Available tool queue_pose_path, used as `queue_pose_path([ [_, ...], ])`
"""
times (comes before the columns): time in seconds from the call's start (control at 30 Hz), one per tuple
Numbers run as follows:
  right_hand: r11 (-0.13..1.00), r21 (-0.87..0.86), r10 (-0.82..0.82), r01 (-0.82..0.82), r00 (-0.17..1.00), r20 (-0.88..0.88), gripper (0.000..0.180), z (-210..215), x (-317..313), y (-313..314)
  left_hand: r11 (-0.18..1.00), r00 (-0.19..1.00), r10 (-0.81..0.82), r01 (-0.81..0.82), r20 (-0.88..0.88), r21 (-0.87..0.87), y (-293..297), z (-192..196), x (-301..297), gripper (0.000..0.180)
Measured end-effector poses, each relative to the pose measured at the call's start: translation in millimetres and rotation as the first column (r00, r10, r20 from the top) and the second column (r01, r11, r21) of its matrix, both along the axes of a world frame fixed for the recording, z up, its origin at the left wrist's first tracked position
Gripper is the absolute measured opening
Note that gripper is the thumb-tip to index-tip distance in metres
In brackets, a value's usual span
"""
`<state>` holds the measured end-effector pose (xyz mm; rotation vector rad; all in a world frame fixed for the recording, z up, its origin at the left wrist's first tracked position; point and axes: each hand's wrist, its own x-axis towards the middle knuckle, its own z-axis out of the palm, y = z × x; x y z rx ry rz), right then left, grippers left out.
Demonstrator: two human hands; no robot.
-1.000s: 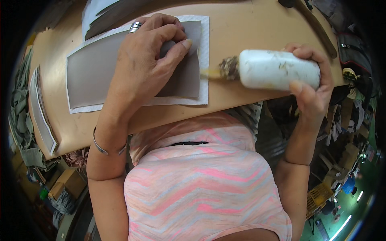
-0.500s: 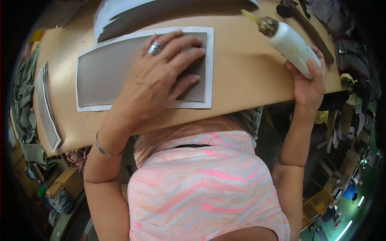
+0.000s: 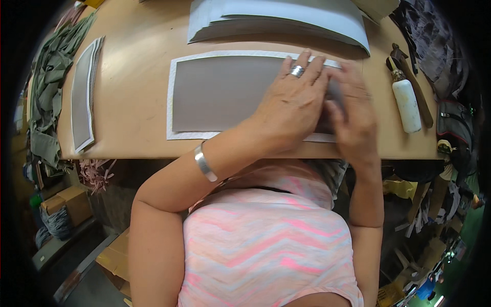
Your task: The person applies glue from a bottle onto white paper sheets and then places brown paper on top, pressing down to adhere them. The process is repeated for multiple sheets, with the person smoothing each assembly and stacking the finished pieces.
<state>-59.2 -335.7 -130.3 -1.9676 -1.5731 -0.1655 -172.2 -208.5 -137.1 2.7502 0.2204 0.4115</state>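
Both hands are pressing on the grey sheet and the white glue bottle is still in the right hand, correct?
Not quite. Both the left hand and the right hand do press on the grey sheet, but the white glue bottle lies on the table to the right of the right hand, held by neither. The head view shows it.

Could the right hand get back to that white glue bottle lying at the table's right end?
Probably yes. The right hand presses the grey sheet, and the white glue bottle lies just beyond it with bare table between.
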Motion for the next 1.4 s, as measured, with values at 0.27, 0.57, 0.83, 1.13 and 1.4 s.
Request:
queue_pose_path([
  [0.27,0.921,-0.382,0.004,0.079,0.977,0.212,0.077,-7.0,-6.6,5.8,0.961,0.946,0.216,-0.162,-0.242,0.223,62.7,10.4,-102.9,0.072],
  [0.57,0.866,-0.481,0.185,-0.137,0.981,0.054,0.073,9.2,-79.8,95.4,0.943,0.916,0.290,-0.225,-0.278,0.244,84.6,9.9,-129.4,0.079],
  [0.83,0.878,-0.410,-0.168,0.248,0.960,0.222,0.080,-9.9,1.9,24.8,0.925,0.902,0.312,-0.217,-0.297,0.312,84.7,12.4,-133.6,0.080],
  [1.13,0.930,-0.357,-0.020,0.081,0.985,0.169,0.080,2.9,-46.8,70.9,0.939,0.962,0.231,-0.181,-0.143,0.293,62.9,4.2,-88.7,0.073],
  [1.4,0.881,-0.420,-0.164,0.218,0.973,0.160,0.085,6.5,14.8,21.5,0.960,0.948,0.213,-0.158,-0.235,0.233,69.6,9.6,-103.0,0.075],
])
